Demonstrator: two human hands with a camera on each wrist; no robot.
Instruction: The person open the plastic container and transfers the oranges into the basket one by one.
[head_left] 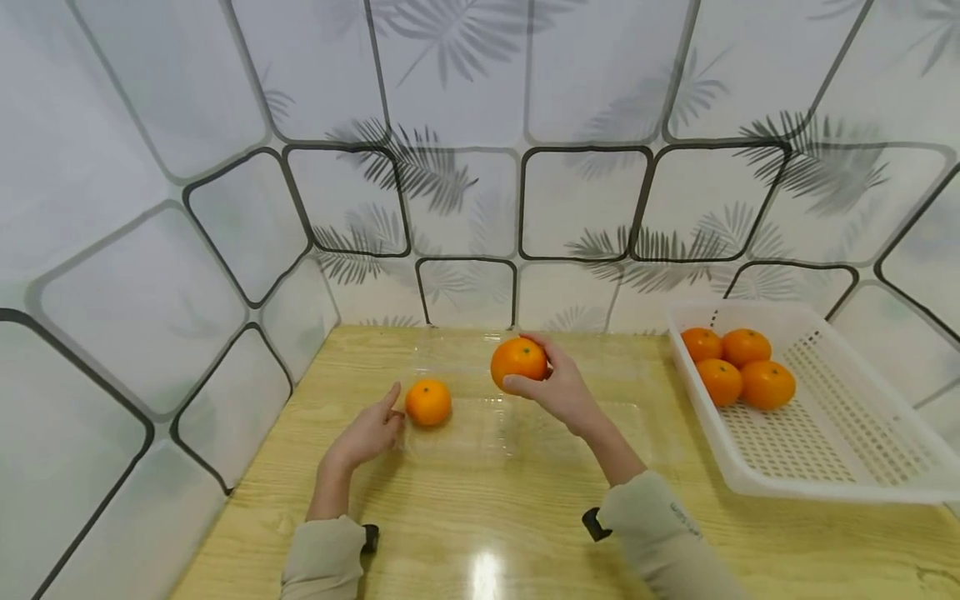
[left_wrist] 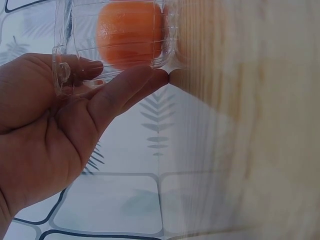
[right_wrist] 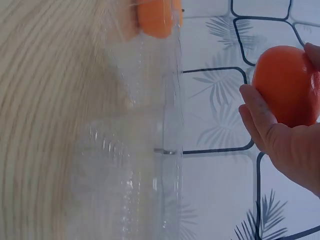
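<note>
My right hand [head_left: 564,395] holds an orange [head_left: 516,363] between thumb and fingers, raised over a clear plastic clamshell box [head_left: 573,429]. In the right wrist view, that orange [right_wrist: 281,82] sits apart from the box wall. A second orange [head_left: 428,405] rests in the left end of the box. At that end my left hand [head_left: 367,435] pinches the box edge. The left wrist view shows the left hand [left_wrist: 55,125] with its thumb and fingers at the clear rim, close beside the orange [left_wrist: 130,35] seen through the plastic.
A white perforated basket [head_left: 716,442] stands on the right of the wooden table [head_left: 427,517], with several oranges [head_left: 768,385] grouped at its far left corner. Patterned walls [head_left: 465,200] border the table at the back and left.
</note>
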